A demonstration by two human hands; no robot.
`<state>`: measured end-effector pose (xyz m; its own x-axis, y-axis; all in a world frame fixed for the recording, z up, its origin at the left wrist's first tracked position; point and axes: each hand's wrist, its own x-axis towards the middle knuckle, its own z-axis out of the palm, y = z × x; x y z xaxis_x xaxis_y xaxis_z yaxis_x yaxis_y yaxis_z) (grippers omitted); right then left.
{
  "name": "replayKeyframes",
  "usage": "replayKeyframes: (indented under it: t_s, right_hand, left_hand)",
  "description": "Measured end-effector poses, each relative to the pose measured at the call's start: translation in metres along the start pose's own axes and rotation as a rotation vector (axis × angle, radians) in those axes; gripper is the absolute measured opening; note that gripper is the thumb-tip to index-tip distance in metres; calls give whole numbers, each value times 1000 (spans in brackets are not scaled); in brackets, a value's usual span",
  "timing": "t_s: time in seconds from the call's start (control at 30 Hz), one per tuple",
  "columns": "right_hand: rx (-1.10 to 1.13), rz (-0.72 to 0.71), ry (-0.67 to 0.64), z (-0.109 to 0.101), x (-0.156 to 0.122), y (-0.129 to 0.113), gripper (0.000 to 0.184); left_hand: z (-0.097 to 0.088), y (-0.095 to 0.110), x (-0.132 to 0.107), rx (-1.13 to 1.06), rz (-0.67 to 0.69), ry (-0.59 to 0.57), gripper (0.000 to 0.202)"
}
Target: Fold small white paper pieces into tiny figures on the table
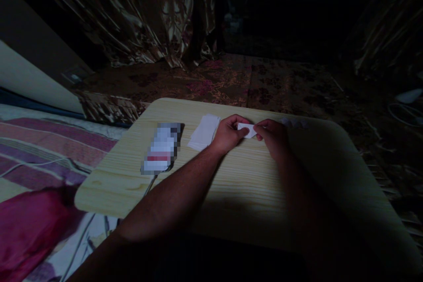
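A small white piece of paper (247, 131), seemingly folded, is held between both hands above the wooden table. My left hand (230, 133) grips its left side, with the thumb lying across the front. At its right end, my right hand (271, 135) pinches the paper between thumb and fingers. Just left of my left hand lies a loose stack of white paper sheets (205, 131). Beyond my right hand sit several small pale folded pieces (294, 123), dim and partly hidden by that hand.
A phone (161, 147), its screen blurred out, lies on the left of the light wooden table (244, 185) with a cable running from its lower end. A striped bed cover (49, 141) and pink cloth (36, 229) are at the left. Patterned curtains (158, 9) hang behind.
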<state>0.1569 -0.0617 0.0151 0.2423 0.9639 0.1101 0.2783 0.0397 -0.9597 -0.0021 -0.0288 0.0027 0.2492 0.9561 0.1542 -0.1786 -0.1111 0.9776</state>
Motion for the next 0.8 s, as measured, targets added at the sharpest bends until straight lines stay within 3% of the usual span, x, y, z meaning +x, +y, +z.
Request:
replayKeyframes:
  t_s: [0.8]
  right_hand:
    - [279, -3, 54, 0, 7, 11, 25]
  left_hand:
    - [-3, -5, 2, 27, -2, 55, 26]
